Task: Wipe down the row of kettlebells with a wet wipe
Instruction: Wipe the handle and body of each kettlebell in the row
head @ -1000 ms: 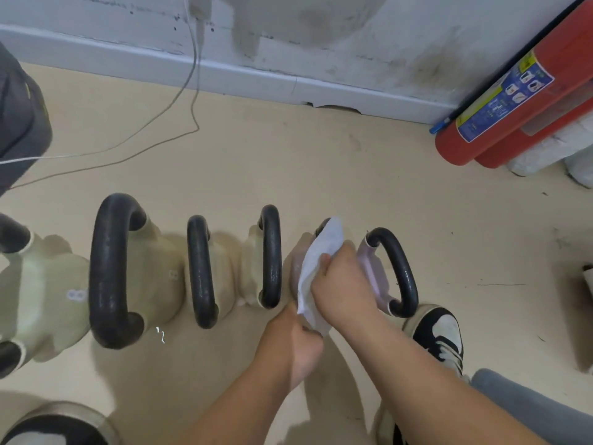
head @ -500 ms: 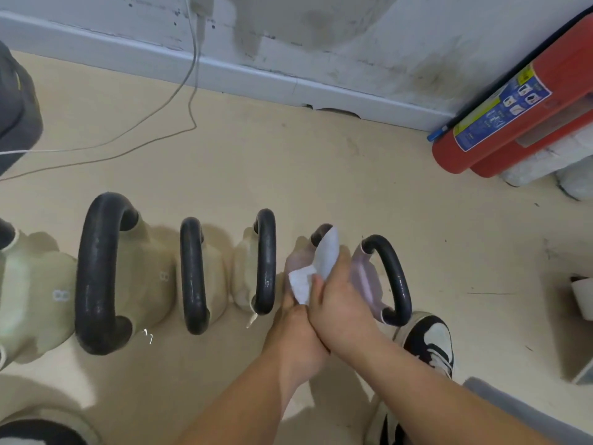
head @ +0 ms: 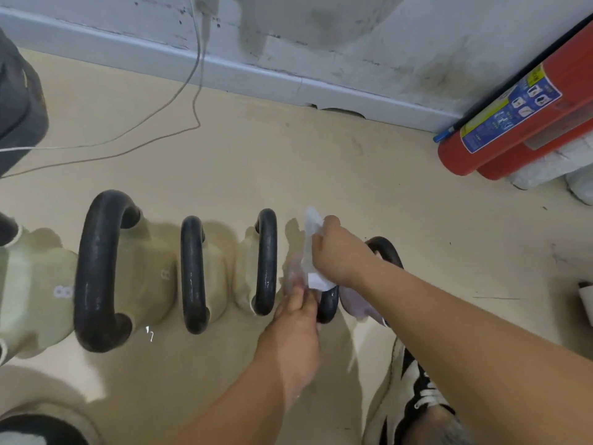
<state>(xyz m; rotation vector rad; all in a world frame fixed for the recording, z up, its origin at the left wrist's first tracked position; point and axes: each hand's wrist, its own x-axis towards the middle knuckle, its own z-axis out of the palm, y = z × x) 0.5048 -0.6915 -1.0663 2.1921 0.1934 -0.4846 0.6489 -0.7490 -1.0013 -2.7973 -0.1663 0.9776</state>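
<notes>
Gym or home workout corner: row of black-handled kettlebells (head: 192,271) on beige floor (head: 288,175); red fire extinguishers (head: 500,133) lying at angle against stained, scuffed wall (head: 369,36); loose cables (head: 199,46) trailing down past grey skirting board (head: 256,75)

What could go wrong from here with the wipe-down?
1. The pink kettlebell under the wipe stands near the shoe. If it tips under the rubbing, it may land on the foot.
2. Its handle looks glossy, perhaps wet, so the left hand holding it could slip.
3. The wipe is bunched in the right hand, so it may miss spots.
</notes>
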